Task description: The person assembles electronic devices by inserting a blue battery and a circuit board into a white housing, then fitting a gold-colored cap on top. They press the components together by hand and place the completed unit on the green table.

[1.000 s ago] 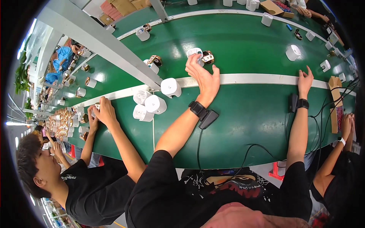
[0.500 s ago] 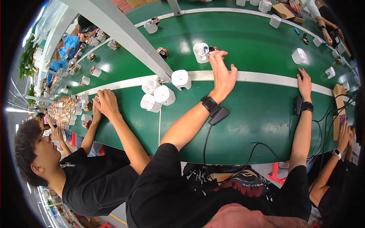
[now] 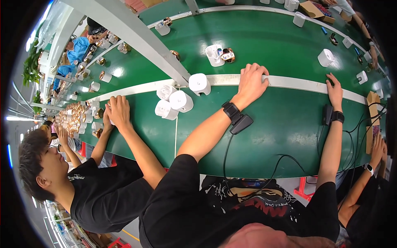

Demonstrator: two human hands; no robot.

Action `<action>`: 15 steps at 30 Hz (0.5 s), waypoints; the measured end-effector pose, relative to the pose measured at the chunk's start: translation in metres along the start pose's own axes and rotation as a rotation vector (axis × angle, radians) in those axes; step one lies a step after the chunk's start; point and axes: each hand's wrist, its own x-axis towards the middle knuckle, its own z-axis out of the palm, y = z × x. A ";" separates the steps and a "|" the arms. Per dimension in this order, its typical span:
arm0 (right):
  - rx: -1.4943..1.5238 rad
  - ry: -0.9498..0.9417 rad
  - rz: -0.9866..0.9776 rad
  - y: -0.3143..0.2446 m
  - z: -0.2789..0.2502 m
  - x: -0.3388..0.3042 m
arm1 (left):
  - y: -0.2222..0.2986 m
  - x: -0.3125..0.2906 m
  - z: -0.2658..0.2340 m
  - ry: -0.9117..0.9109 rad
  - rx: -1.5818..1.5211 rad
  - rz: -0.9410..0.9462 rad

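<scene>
The person's left hand [image 3: 251, 84] lies palm down on the long white strip [image 3: 297, 84] that runs along the green conveyor table [image 3: 264, 45], fingers together and slightly curled over the strip's far edge, holding nothing. The right hand [image 3: 334, 89] rests flat on the same strip further along, fingers stretched out and close together, also empty. Each wrist carries a black band with a dark cable trailing back over the table's near edge. Just beyond the left hand, across the strip, stands a white plastic cup-shaped housing [image 3: 215, 55] with a small copper-coloured part [image 3: 227, 54] touching its side. Near the left forearm sit three white rounded cylindrical casings [image 3: 173, 103] in a cluster. A neighbouring worker's hands [image 3: 117, 110] rest on the table at the left
</scene>
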 end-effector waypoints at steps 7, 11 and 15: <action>0.038 0.035 -0.009 -0.007 -0.001 -0.006 | 0.000 -0.001 0.000 -0.006 0.013 0.017; 0.035 0.034 -0.024 -0.007 0.000 -0.007 | 0.000 -0.001 -0.001 -0.018 0.009 0.009; 0.148 0.076 -0.028 0.015 0.005 -0.003 | 0.001 -0.001 0.000 -0.021 0.010 0.004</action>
